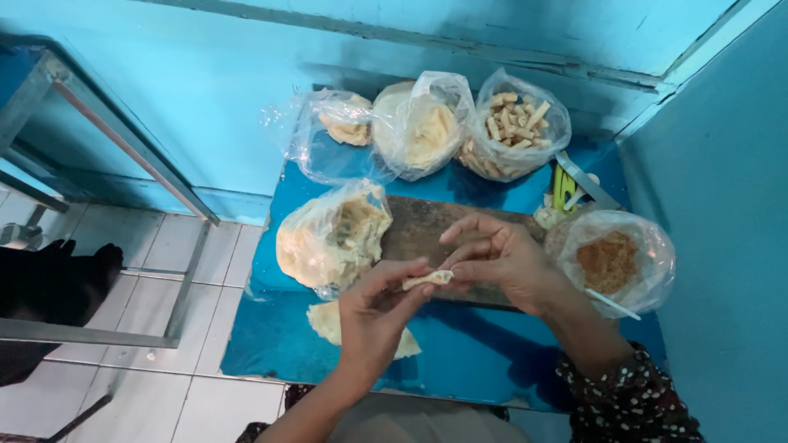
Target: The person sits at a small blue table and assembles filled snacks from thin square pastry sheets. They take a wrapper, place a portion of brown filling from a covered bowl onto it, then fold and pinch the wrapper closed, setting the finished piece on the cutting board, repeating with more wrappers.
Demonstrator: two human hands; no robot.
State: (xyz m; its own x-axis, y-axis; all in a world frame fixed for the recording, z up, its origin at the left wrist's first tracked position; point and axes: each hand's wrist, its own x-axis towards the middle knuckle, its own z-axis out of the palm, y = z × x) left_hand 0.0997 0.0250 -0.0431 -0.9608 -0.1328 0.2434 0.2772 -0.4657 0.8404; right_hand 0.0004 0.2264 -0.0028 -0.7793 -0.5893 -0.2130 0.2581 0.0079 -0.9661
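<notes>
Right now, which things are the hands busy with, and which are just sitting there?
In use:
- left hand and right hand, both pinching the small pale dough strip

Just sitting there:
- flat pale sheet under the left hand
- wooden board
- bags of pale sheets
- bag of short sticks
- bag of brown crumbs

The desk (pixel 460 353) has a glossy blue top that mirrors the things on it. A wooden board (pixel 419 230) looks dark, worn and matt. Thin clear plastic bags (pixel 525 123) are crinkled and shiny. The pale dough piece (pixel 427 280) looks soft and matt. The floor tiles (pixel 148 246) are smooth white; the frame (pixel 123 139) is grey metal.
</notes>
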